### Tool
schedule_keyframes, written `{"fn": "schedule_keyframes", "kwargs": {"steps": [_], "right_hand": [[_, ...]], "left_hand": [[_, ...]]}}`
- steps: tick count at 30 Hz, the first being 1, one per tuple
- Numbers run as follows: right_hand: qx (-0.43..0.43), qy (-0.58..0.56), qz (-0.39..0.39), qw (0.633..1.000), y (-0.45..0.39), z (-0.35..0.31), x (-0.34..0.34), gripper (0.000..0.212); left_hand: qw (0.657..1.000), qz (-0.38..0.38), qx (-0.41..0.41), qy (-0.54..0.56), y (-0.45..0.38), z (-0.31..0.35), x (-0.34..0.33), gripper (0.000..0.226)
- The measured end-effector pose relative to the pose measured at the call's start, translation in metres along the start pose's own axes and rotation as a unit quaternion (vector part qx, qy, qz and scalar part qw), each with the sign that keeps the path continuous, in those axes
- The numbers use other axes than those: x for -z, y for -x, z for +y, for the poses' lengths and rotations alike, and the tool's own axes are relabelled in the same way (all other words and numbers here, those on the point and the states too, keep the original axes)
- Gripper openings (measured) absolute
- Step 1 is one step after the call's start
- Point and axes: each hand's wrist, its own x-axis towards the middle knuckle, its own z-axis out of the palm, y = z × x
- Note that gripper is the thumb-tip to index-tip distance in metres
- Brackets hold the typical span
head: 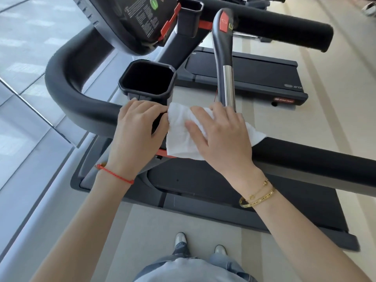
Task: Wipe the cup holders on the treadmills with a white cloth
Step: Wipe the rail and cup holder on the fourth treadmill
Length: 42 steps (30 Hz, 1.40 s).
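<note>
A black square cup holder (147, 78) sits on the near treadmill's frame, open top towards me. My left hand (138, 131) grips its outer wall just below the rim, thumb on the right side. My right hand (219, 133) lies flat with fingers straight on a white cloth (181, 137), pressing it against the holder's right side and the black handrail (305, 157). A second cup holder (190, 15) stands farther off, beside the console (140, 19).
A curved black handrail (67, 82) wraps round at the left. A grip post with a metal section (228, 82) rises just behind my right hand. A second treadmill deck (254, 72) lies beyond. Window glass (26, 58) runs along the left.
</note>
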Motion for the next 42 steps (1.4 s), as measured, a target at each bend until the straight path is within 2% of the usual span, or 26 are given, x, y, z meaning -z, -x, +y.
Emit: {"fn": "schedule_keyframes", "kwargs": {"steps": [7, 22, 30, 34, 37, 40, 42], "right_hand": [[-0.040, 0.011, 0.032, 0.999, 0.031, 0.046, 0.010, 0.042], [-0.099, 0.041, 0.087, 0.990, 0.098, 0.175, 0.037, 0.035], [-0.103, 0.060, 0.099, 0.988, 0.136, 0.235, 0.056, 0.034], [-0.126, 0.053, 0.043, 0.990, 0.132, 0.253, 0.063, 0.037], [-0.139, 0.013, -0.075, 0.987, 0.109, 0.258, 0.070, 0.038], [-0.168, -0.070, -0.216, 0.959, 0.090, 0.264, 0.075, 0.040], [-0.156, -0.073, -0.209, 0.963, 0.093, 0.265, 0.075, 0.040]], "left_hand": [[0.998, -0.017, -0.053, 0.026, -0.005, 0.047, -0.025, 0.021], [0.991, -0.057, -0.079, 0.089, -0.011, 0.186, -0.095, 0.022], [0.996, -0.055, -0.063, 0.039, -0.010, 0.243, -0.131, 0.039], [0.998, -0.011, -0.063, 0.006, -0.010, 0.260, -0.142, 0.044], [0.997, 0.023, -0.059, -0.033, -0.010, 0.266, -0.144, 0.048], [0.996, 0.036, -0.052, -0.060, -0.009, 0.267, -0.145, 0.049], [0.996, 0.042, -0.051, -0.067, -0.008, 0.268, -0.146, 0.049]]}}
